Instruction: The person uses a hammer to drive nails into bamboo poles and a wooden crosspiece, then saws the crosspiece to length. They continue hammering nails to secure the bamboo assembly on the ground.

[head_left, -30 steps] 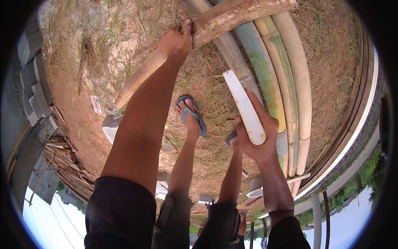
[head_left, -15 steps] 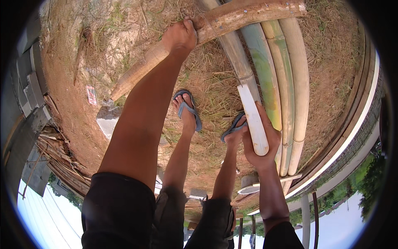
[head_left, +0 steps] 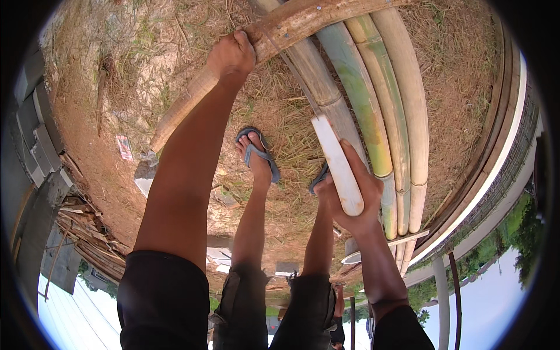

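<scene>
My left hand [head_left: 232,55] grips a curved brown bamboo pole [head_left: 303,20] that lies across the top of several long green and tan bamboo poles [head_left: 364,111]. Lower in the view, my right hand [head_left: 353,201] is closed around a short pale flat piece of wood [head_left: 335,163], which it holds against the nearest pole. My feet, in grey-blue flip-flops [head_left: 256,153], stand on dry grass between my two arms.
Dry grass and bare brown earth [head_left: 116,70] cover the ground. A pile of wooden slats [head_left: 81,233] and grey concrete blocks [head_left: 35,134] lie at the left. A curved concrete kerb [head_left: 496,169] runs along the right. Small litter [head_left: 124,147] lies on the dirt.
My right hand has shifted the pale piece slightly along the pole. My left hand has kept its grip on the brown pole.
</scene>
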The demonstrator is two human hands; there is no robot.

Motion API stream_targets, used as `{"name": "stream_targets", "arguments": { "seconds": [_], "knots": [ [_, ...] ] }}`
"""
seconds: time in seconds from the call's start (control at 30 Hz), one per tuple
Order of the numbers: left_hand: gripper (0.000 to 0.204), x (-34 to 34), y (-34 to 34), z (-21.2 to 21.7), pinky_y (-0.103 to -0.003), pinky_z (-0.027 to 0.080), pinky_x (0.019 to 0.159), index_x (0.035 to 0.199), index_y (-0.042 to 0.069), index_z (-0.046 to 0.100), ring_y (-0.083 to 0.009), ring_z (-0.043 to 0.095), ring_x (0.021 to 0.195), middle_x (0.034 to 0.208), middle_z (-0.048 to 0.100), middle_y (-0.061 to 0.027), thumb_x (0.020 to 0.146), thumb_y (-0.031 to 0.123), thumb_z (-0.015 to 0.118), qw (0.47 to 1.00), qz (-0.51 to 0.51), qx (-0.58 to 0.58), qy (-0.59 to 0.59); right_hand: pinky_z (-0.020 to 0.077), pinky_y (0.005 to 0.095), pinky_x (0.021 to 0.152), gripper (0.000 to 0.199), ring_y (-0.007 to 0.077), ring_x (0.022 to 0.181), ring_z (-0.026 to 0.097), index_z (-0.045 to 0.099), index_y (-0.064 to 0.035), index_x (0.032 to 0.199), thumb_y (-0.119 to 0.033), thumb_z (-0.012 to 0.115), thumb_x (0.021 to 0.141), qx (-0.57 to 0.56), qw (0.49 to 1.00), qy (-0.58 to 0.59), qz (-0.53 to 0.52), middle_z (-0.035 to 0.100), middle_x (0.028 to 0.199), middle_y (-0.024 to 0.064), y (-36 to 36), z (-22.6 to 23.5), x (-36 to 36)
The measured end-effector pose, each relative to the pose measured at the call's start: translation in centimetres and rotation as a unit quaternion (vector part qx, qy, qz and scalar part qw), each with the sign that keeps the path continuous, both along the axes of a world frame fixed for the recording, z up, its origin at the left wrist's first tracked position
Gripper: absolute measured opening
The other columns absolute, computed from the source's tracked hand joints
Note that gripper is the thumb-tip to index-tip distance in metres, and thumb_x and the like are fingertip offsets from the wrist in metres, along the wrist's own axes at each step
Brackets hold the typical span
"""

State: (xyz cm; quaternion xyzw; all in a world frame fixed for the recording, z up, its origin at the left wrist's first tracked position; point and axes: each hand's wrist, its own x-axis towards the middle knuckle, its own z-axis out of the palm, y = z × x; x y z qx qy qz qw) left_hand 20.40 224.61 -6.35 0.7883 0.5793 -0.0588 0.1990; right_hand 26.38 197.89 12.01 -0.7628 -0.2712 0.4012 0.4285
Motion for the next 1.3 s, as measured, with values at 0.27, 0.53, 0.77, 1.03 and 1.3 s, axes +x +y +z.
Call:
{"name": "stream_targets", "arguments": {
  "seconds": [0.27,0.53,0.77,1.03,1.3],
  "knots": [
    [0.048,-0.8,0.2,-0.9,-0.048,0.049,0.07,0.089,0.01,0.069,-0.0401,0.063,0.079,0.082,0.066,-0.0209,0.092,0.041,0.032,1.0,0.007,-0.01,-0.005,0.0538,0.0297,0.073,0.055,0.0225,0.084,0.069,0.048,0.0021,0.128,0.002,0.062,0.074,0.006,0.999,-0.035,0.002,0.067,0.096,0.0207,5.7,-1.9,-0.3],
    [0.047,0.3,0.0,-0.6,-0.048,0.049,0.069,0.086,0.011,0.068,-0.0386,0.063,0.077,0.079,0.066,-0.0196,0.091,0.041,0.033,1.0,0.002,-0.017,-0.022,0.0536,0.0302,0.067,0.059,0.0239,0.08,0.069,0.045,0.0046,0.13,0.003,0.058,0.073,-0.038,0.999,-0.017,0.01,0.066,0.101,0.0223,1.9,-0.6,0.1],
    [0.048,0.3,0.3,-0.5,-0.049,0.048,0.071,0.085,0.008,0.068,-0.0405,0.062,0.079,0.08,0.065,-0.022,0.092,0.04,0.033,1.0,0.009,-0.009,-0.011,0.0523,0.0288,0.069,0.058,0.0224,0.082,0.069,0.05,0.0022,0.127,0.005,0.061,0.07,-0.032,0.998,-0.046,0.029,0.067,0.097,0.0186,4.0,-1.0,1.3],
    [0.047,-0.2,0.2,-0.7,-0.048,0.049,0.07,0.088,0.01,0.068,-0.0397,0.063,0.077,0.08,0.066,-0.0201,0.091,0.04,0.032,1.0,-0.013,0.009,-0.01,0.0538,0.0326,0.072,0.054,0.0253,0.083,0.069,0.048,0.0067,0.126,0.006,0.058,0.072,-0.033,0.999,0.025,-0.015,0.067,0.097,0.0224,1.7,0.3,0.1],
    [0.048,-0.4,0.3,-0.6,-0.05,0.049,0.07,0.09,0.009,0.068,-0.0407,0.063,0.08,0.085,0.066,-0.0221,0.092,0.038,0.031,1.0,-0.012,0.02,0.009,0.0529,0.0298,0.073,0.057,0.0248,0.078,0.069,0.052,0.0007,0.125,0.005,0.06,0.07,-0.008,1.0,0.005,-0.002,0.067,0.095,0.0195,2.4,-0.4,0.5]
  ]
}}
